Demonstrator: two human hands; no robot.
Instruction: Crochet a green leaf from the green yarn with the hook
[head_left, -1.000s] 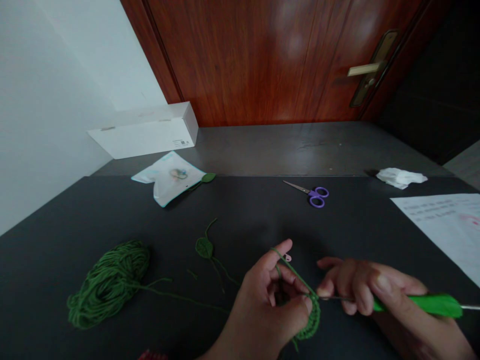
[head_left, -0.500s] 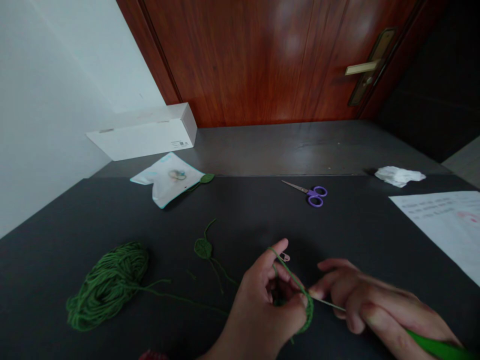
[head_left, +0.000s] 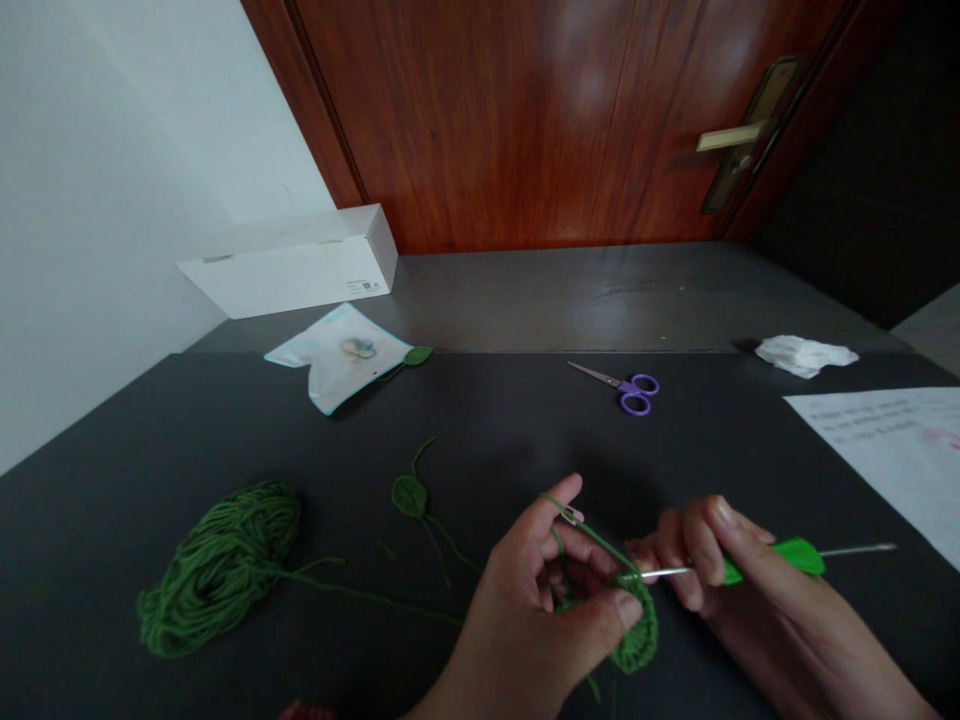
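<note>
Between thumb and fingers, my left hand (head_left: pixel 551 605) pinches a small green crochet piece (head_left: pixel 639 635), with a strand of yarn running over its raised index finger. My right hand (head_left: pixel 731 560) grips a crochet hook (head_left: pixel 799 558) by its green handle. The hook's metal shaft reaches left to the top edge of the crochet piece, where the yarn meets it; its tip is hidden there. A second thin metal end sticks out of the handle to the right. A pink stitch marker (head_left: pixel 571 515) shows just behind my left index finger.
A green yarn skein (head_left: pixel 221 565) lies at left, its strand leading toward my left hand. Near it is a small crocheted leaf (head_left: pixel 409 496) with loose tails. Farther back are purple scissors (head_left: pixel 634 392), a white pouch (head_left: pixel 352 355), a white box (head_left: pixel 300 275), crumpled tissue (head_left: pixel 802 355) and a printed sheet (head_left: pixel 892 440).
My right hand has turned, bringing the green handle up into clear view and the hook shaft nearly level. The crochet piece has tilted so more of its face shows.
</note>
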